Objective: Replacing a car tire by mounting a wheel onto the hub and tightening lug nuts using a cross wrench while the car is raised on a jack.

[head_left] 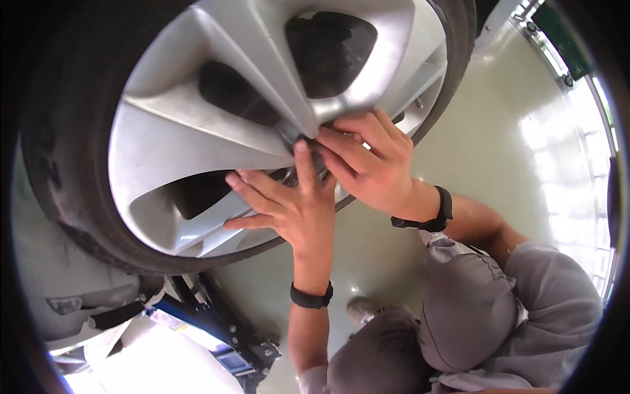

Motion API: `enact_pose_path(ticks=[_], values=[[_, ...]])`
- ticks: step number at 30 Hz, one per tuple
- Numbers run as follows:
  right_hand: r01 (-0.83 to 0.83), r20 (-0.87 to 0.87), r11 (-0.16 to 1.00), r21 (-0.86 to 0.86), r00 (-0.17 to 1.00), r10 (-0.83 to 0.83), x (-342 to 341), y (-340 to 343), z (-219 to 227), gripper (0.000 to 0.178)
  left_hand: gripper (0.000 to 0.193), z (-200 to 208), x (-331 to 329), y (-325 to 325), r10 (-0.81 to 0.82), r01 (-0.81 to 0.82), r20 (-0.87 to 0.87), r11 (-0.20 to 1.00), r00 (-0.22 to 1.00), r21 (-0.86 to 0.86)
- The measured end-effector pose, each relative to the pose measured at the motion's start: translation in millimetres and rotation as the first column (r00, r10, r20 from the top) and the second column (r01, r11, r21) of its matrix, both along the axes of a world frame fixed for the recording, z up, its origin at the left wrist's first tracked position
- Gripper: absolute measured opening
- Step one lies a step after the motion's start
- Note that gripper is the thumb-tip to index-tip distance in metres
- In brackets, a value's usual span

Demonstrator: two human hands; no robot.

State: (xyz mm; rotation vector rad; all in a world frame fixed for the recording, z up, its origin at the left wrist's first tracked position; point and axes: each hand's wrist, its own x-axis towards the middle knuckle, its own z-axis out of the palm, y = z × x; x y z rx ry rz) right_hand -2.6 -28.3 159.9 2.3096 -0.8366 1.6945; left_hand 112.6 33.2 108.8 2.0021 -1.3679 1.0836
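A silver alloy wheel point(177, 141) with broad spokes and a black tyre point(69, 177) fills the upper left of the head view. My left hand point(298, 207) is at the lower side of the wheel's centre, its fingers spread and one fingertip close to the hub. To its right, my right hand point(374, 161) has its fingers curled and bunched at the hub. Whatever its fingertips grip is hidden behind them. The middle of the hub is mostly covered by both hands.
A black metal frame with a blue part point(226, 328) stands below the tyre at lower left, beside a car body part point(98, 305). Pale, shiny floor point(485, 131) stretches to the right. My knees point(469, 312) in grey trousers are at the bottom.
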Motion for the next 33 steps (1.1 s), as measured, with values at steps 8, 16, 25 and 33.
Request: enact_pose_path(ticks=[8, 16, 25, 33], values=[[0.044, -0.042, 0.994, -0.098, 0.998, -0.048, -4, -4, -6, 0.025, 0.1, -16, 2, -18, 0.01, -0.004, 0.051, 0.994, 0.999, -0.112], [0.026, -0.025, 0.982, -0.189, 0.999, -0.032, -5, -10, -13, 0.023, 0.116, -19, 16, -11, -0.106, 0.117, 0.156, 0.991, 0.982, -0.062], [0.019, -0.029, 0.981, -0.192, 0.999, -0.025, -4, -11, -8, 0.024, 0.148, -14, 6, 1, -0.143, 0.139, 0.051, 0.988, 0.988, 0.066], [0.075, 0.085, 0.985, -0.153, 0.994, -0.062, -2, -9, -15, 0.02, 0.157, -16, -3, -5, -0.104, 0.105, -0.038, 0.994, 0.994, 0.039]])
